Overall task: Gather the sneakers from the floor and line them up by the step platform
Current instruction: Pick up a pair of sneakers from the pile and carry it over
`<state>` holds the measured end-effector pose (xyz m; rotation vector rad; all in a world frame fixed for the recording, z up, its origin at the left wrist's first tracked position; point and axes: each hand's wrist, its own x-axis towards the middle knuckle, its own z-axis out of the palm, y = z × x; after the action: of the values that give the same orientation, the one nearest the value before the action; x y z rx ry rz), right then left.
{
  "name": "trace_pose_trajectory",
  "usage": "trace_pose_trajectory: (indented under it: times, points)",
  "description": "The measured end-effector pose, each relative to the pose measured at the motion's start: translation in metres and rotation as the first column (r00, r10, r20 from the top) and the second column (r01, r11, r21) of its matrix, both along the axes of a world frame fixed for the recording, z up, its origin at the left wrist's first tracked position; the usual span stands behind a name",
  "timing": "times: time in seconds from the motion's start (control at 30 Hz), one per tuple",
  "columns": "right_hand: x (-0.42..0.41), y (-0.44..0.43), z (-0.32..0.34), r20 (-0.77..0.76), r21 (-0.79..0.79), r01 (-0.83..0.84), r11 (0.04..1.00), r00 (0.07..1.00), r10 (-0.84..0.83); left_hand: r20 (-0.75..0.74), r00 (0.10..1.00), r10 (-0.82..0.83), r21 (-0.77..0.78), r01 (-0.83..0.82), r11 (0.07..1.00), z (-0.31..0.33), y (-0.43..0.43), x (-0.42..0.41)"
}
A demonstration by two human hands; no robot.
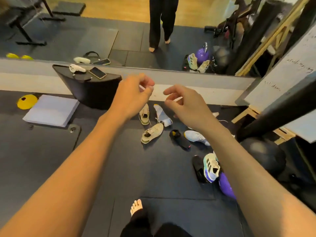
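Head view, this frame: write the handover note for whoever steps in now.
Left hand and right hand: both raised in front, fingers loosely curled, holding no shoe.
Sneakers are scattered on the dark floor mat: two beige sneakers, a white one, a black one, a white-blue one, and a striped one against another black shoe.
Step platform stands by the mirror wall, with no shoes lined up beside it.
Done: nothing. Left: gather them all and line them up.
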<state>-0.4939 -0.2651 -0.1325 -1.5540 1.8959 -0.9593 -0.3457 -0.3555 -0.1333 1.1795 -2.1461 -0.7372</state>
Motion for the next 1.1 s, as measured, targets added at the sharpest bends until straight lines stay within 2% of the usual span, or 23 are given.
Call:
trace_pose_trajectory:
  times: [0.2, 0.3, 0.43, 0.73, 0.97, 1.03, 1.1]
  points:
    - [-0.016, -0.120, -0.100, 0.157, 0.145, 0.123, 0.982, 0.977, -0.145, 0.008, 0.996, 0.091, 0.168, -0.091, 0.982, -0.115, -0.126, -0.026]
    - [-0.023, -0.181, -0.183, 0.213, 0.266, 0.122, 0.956, 0.960, -0.182, 0.073, 0.991, 0.114, 0.241, -0.129, 0.962, -0.195, -0.184, -0.040]
    - [-0.031, -0.222, -0.275, 0.273, 0.326, 0.161, 0.932, 0.927, -0.256, 0.072, 0.989, 0.133, 0.260, -0.147, 0.954, -0.281, -0.224, -0.056]
    - [-0.020, -0.277, -0.589, 0.217, 0.588, 0.207, 0.782, 0.891, -0.399, 0.218, 0.970, 0.111, 0.370, -0.188, 0.910, -0.590, -0.267, -0.079]
    - [0.005, -0.316, -0.754, 0.115, 0.709, 0.201, 0.676, 0.912, -0.393, 0.239, 0.965, 0.111, 0.396, -0.202, 0.896, -0.747, -0.280, -0.081]
    - [0.013, -0.317, -0.789, 0.057, 0.757, 0.197, 0.622, 0.930, -0.363, 0.245, 0.968, 0.052, 0.394, -0.149, 0.907, -0.779, -0.282, -0.090]
    - [0.022, -0.311, -0.814, 0.054, 0.773, 0.223, 0.594, 0.909, -0.412, 0.281, 0.959, -0.037, 0.404, -0.084, 0.911, -0.803, -0.289, -0.097]
